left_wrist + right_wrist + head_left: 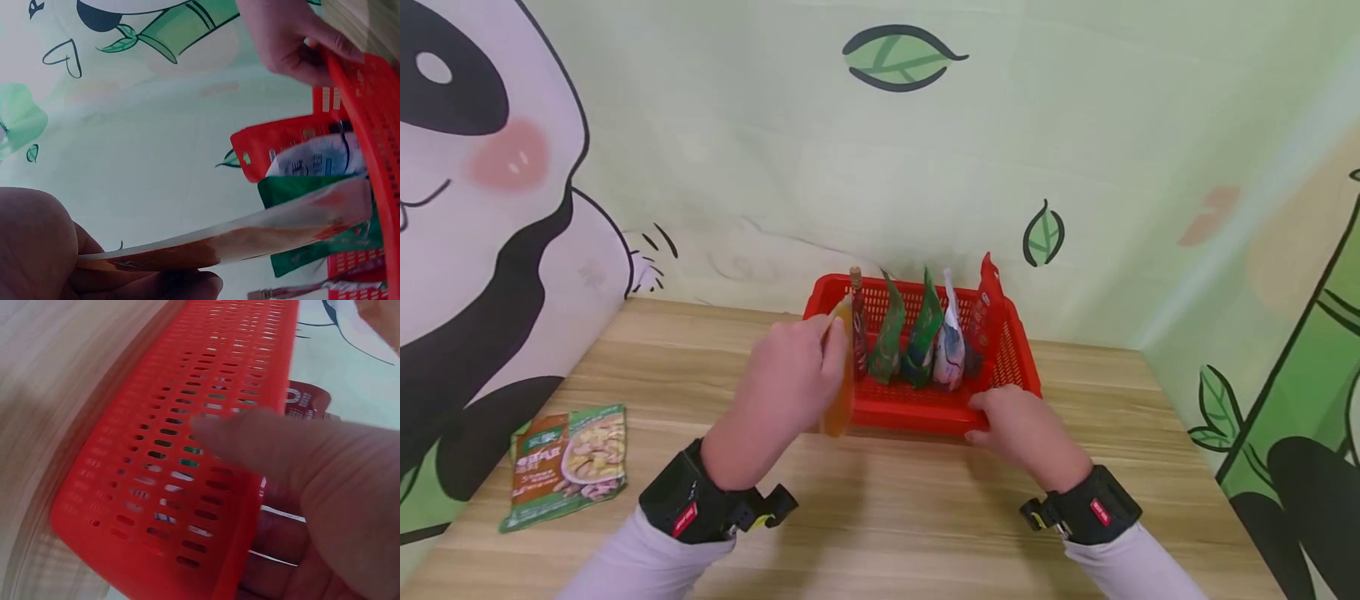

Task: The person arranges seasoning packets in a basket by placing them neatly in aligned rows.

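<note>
My left hand pinches a flat orange-brown food packet by its edge, holding it upright at the front left of a red plastic basket. In the left wrist view the packet appears edge-on, its far end overlapping the basket. My right hand grips the basket's front right rim, thumb outside and fingers inside. Standing in a row inside are a slim dark red bottle, two green pouches, one of them in the middle, a white pouch and a red pouch.
A green and brown food packet lies flat on the wooden table at the left. Behind the basket hangs a pale green backdrop with panda and leaf drawings.
</note>
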Action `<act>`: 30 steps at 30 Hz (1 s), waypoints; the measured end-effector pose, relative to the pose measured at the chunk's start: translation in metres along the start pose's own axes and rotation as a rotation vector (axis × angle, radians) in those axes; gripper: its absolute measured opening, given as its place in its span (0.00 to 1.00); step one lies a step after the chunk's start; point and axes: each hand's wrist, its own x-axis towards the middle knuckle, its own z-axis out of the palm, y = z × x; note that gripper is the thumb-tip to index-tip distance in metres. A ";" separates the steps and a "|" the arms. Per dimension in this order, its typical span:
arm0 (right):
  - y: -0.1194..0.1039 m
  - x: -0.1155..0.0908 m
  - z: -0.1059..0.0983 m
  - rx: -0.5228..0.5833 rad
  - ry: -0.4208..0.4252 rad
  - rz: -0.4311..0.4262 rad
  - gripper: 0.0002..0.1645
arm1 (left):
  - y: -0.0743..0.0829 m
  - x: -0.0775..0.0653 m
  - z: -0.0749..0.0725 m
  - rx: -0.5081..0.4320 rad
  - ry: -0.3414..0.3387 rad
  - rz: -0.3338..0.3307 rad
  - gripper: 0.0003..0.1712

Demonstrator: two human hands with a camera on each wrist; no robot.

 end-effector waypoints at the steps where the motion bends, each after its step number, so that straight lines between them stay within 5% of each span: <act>1: 0.001 0.000 0.001 -0.009 0.007 -0.004 0.14 | -0.001 0.003 -0.001 0.013 0.001 0.003 0.24; 9: 0.004 0.001 0.007 -0.079 0.087 -0.021 0.07 | -0.009 0.038 -0.006 0.071 -0.055 -0.007 0.24; 15: 0.003 0.006 0.012 -0.088 0.121 -0.038 0.09 | -0.024 0.065 -0.003 0.122 -0.202 -0.114 0.22; 22: 0.004 0.007 0.014 -0.113 0.134 -0.050 0.09 | -0.047 0.099 0.014 0.173 -0.298 -0.216 0.20; 30: 0.002 0.005 0.013 -0.128 0.139 -0.051 0.09 | -0.068 0.120 0.046 0.135 -0.370 -0.317 0.17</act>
